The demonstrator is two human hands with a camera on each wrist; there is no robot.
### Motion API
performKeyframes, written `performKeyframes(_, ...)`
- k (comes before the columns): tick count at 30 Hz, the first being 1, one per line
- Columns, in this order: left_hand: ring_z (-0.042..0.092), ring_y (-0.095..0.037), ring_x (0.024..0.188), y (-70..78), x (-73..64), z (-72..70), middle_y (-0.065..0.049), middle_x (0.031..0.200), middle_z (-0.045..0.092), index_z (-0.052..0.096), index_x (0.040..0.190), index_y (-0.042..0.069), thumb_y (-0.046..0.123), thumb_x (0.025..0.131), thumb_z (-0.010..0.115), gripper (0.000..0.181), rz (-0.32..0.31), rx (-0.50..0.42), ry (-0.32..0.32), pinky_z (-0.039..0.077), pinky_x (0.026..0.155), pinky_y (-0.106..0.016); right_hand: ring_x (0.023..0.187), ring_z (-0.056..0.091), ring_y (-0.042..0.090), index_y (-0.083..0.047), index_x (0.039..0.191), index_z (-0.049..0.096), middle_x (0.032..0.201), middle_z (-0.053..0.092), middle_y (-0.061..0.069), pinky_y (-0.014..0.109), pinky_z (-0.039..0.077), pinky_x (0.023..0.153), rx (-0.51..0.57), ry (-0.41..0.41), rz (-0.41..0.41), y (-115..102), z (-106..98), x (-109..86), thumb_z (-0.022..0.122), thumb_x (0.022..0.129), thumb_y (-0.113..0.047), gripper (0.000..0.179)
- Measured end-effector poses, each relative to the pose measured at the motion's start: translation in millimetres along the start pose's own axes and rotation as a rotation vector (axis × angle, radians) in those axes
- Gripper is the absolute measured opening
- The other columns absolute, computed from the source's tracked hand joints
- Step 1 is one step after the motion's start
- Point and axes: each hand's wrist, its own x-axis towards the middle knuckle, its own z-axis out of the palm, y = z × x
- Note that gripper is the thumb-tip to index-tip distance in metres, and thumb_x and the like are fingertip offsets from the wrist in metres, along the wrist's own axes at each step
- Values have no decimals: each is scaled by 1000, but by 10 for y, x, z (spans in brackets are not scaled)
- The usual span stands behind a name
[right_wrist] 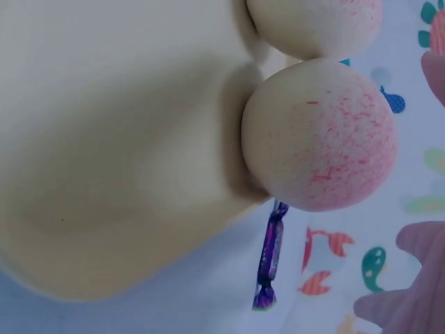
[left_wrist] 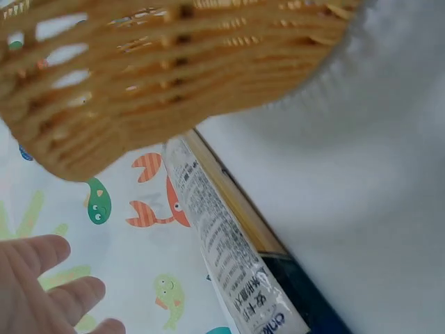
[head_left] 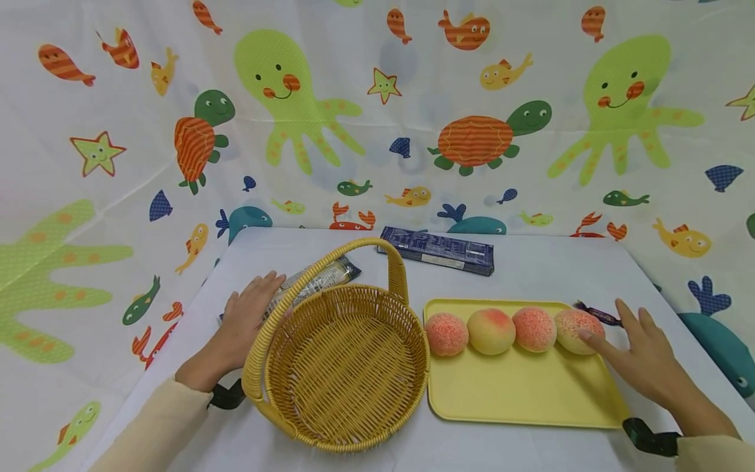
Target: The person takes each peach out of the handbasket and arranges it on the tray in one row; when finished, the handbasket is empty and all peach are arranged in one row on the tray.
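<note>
My left hand [head_left: 248, 321] is beside the yellow wicker basket [head_left: 348, 380], its fingers spread and holding nothing. Behind the basket handle, near those fingers, lies a long plastic package [left_wrist: 222, 236] with a printed label and yellowish contents. My right hand [head_left: 645, 357] hovers at the right end of the yellow tray [head_left: 525, 400], fingers apart, with the thumb overlapping the rightmost peach [head_left: 577, 331] in the head view. That peach [right_wrist: 320, 136] is pale with pink speckles. More peaches [head_left: 491, 332] sit in a row to its left, along the tray's back edge.
A dark blue printed box [head_left: 436, 249] lies at the back of the white table [head_left: 531, 262]. Behind the tray's right corner is a small purple wrapped candy [head_left: 598, 313]. A curtain [head_left: 366, 85] with sea animals hangs behind and beside the table.
</note>
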Motion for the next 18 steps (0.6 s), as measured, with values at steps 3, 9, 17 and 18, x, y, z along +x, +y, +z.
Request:
performKeyframes(3,12,-52,156,13,-10,-19,-24,169,24,31,163,7,47,106,51,72,-23,39,-14,3,114,-83,137,-5,77,7,158,-12,150,-17,54,92,18,96,7,-6,-2,27,6,-5,42,103,-65,105)
performKeyframes(9,8,-50,157,-8,-6,-25,-23,171,20,29,164,7,50,105,50,76,-40,83,-29,0,115,-82,134,-4,80,7,158,-14,149,-19,53,93,17,94,-5,-14,9,67,14,-7,39,104,-65,104)
performKeyframes(17,6,-50,157,5,16,-73,-24,170,19,29,164,7,52,105,48,76,-57,115,-35,-7,115,-80,134,-2,79,7,157,-13,150,-18,52,94,16,91,-52,-10,28,86,-28,-26,38,103,-66,104)
performKeyframes(18,6,-50,157,8,21,-84,-24,170,19,29,164,7,52,106,47,76,-60,118,-34,-8,115,-80,134,-2,79,7,157,-13,150,-18,52,95,16,91,-57,-9,28,91,-42,-26,38,103,-66,104)
